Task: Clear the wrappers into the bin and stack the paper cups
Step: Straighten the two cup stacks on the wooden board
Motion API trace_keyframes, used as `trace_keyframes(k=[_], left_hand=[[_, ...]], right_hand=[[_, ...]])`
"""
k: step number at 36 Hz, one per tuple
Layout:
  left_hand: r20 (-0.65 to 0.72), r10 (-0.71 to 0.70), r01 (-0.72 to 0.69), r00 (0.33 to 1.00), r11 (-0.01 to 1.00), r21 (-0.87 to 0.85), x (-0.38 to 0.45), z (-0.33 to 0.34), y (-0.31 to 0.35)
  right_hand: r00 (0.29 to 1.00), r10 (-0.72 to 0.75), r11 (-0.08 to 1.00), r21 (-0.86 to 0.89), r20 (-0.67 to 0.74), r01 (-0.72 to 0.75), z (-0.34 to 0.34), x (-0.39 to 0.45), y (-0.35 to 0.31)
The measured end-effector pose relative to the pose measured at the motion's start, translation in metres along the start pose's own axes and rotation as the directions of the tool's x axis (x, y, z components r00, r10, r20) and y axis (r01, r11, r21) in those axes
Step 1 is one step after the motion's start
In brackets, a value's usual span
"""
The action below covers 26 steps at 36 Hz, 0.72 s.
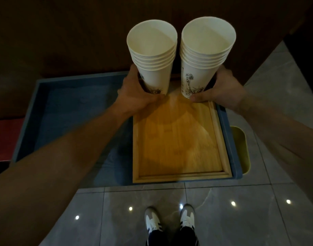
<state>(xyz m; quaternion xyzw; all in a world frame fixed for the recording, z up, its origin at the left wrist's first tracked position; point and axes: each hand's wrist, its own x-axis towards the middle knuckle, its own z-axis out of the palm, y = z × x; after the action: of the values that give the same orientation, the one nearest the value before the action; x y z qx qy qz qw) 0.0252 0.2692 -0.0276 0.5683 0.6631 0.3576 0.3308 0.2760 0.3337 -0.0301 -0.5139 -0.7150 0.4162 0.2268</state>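
Observation:
Two stacks of white paper cups with dark ink drawings stand side by side at the far end of a wooden tray (pixel 178 139). My left hand (pixel 134 94) grips the base of the left cup stack (pixel 152 55). Around the base of the right cup stack (pixel 205 54) my right hand (pixel 223 93) is closed. Each stack holds several nested cups, open ends up. The cup bottoms are hidden by my fingers. No wrappers show.
The tray lies on the right part of a blue rimmed table (pixel 72 110). A yellow bin (pixel 240 150) sits on the grey tiled floor just right of the table. Dark wooden panelling stands behind. My shoes (pixel 169 221) are below the table's near edge.

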Motion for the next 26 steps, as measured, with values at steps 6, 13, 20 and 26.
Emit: trace_keyframes(k=[6,13,20,26], left_hand=[[-0.013,0.029,-0.031,0.999,0.994,-0.100,-0.003,0.006,-0.005],[-0.065,0.065,-0.075,0.996,0.985,-0.155,-0.001,0.012,-0.014],[-0.090,0.019,-0.029,0.996,0.993,-0.110,-0.002,0.010,-0.012],[-0.099,0.043,-0.049,0.994,0.997,-0.056,-0.003,0.001,-0.015]], right_hand=[[0.990,-0.044,0.994,0.091,-0.131,0.056,0.003,-0.007,0.000],[0.973,-0.146,0.974,0.145,-0.180,0.173,0.011,-0.007,-0.001],[0.962,-0.189,0.972,0.105,-0.195,0.212,0.009,-0.003,0.006],[0.957,-0.207,0.972,0.066,-0.204,0.225,0.006,0.001,0.008]])
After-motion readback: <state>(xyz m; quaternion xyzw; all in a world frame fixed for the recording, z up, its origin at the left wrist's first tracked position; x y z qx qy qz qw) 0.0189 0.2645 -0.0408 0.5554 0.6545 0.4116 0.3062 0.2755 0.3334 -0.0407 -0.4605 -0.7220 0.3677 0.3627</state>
